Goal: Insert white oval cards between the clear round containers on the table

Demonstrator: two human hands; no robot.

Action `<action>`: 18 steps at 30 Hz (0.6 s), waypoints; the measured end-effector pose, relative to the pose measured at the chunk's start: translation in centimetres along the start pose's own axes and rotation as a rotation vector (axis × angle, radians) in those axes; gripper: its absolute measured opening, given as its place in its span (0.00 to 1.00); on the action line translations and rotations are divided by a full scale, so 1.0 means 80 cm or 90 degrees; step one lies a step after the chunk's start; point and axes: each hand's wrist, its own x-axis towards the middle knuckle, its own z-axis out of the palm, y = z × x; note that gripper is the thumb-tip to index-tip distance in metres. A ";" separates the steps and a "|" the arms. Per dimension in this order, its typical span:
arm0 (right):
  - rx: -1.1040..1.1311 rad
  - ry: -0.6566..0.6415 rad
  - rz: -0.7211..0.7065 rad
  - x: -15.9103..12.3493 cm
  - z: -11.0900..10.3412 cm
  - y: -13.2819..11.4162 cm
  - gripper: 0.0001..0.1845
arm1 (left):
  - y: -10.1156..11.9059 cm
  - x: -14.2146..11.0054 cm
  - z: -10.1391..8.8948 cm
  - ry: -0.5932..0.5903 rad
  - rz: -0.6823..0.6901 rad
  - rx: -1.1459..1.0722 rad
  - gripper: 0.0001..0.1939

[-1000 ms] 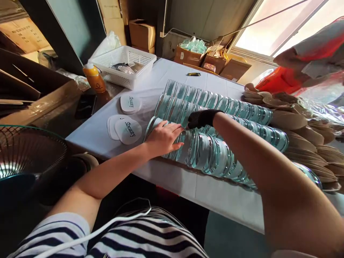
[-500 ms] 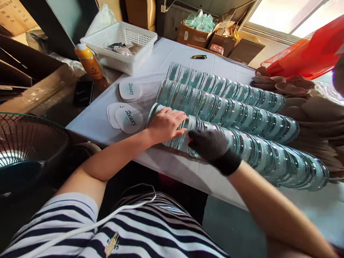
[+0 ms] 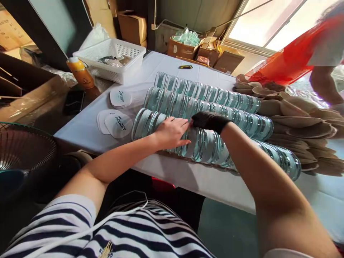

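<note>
Three long rows of clear round plastic containers lie on their sides on the white-covered table; the near row (image 3: 206, 143) runs beneath both hands. My left hand (image 3: 172, 132), bare, rests over that near row with its fingers stretched toward the right. Just beyond its fingertips is my right hand (image 3: 208, 121) in a black glove, at the top of the near row and partly over the middle row (image 3: 172, 102). Its fingers are curled inward, and what they grip, if anything, is hidden. The far row (image 3: 209, 87) lies behind, untouched by either hand.
Round printed cards (image 3: 118, 123) lie left of the rows. Behind stand a white basket (image 3: 126, 68), an orange bottle (image 3: 82, 73) and a yellow-black cutter (image 3: 185, 67). Brown cup-shaped pads (image 3: 301, 125) are heaped at right, near another person's arm (image 3: 324, 84) and red mesh. A fan (image 3: 25, 150) stands left.
My right hand has moved up from the front side of the near row to its top. The left hand stays over the row. The view has shifted, and a person shows more at the right.
</note>
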 end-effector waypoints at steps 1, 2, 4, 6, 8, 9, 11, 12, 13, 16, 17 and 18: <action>0.023 -0.060 -0.042 0.020 -0.008 0.005 0.13 | 0.000 0.001 0.004 -0.007 0.002 0.007 0.34; 0.050 -0.101 -0.070 0.036 -0.013 0.007 0.12 | -0.002 0.001 0.006 -0.009 0.006 0.013 0.34; 0.060 -0.143 -0.096 0.052 -0.020 0.004 0.12 | -0.007 0.000 0.008 -0.007 0.011 0.020 0.33; -0.005 -0.116 -0.102 0.044 -0.025 -0.003 0.12 | -0.012 -0.001 0.007 -0.008 0.011 0.018 0.33; -0.061 -0.032 -0.083 0.012 -0.024 -0.012 0.12 | -0.014 0.000 0.006 -0.016 0.006 0.008 0.33; -0.067 0.015 -0.060 -0.010 -0.018 -0.018 0.13 | -0.014 0.001 0.005 -0.023 0.005 0.002 0.33; -0.042 0.095 -0.007 -0.058 0.010 -0.037 0.15 | -0.012 0.003 0.004 -0.039 0.004 -0.006 0.33; -0.030 0.128 0.019 -0.080 0.033 -0.049 0.16 | -0.012 0.004 0.004 -0.047 0.002 -0.007 0.33; -0.020 0.151 0.033 -0.098 0.061 -0.064 0.17 | -0.011 0.004 0.004 -0.052 0.000 -0.007 0.33; 0.016 0.191 0.052 -0.131 0.157 -0.110 0.17 | -0.011 0.002 0.003 -0.056 -0.003 -0.004 0.32; 0.026 0.209 0.061 -0.135 0.184 -0.122 0.17 | -0.011 0.001 0.002 -0.057 -0.005 -0.004 0.32; 0.036 0.225 0.072 -0.139 0.204 -0.129 0.17 | -0.009 0.000 0.000 -0.060 -0.008 -0.003 0.32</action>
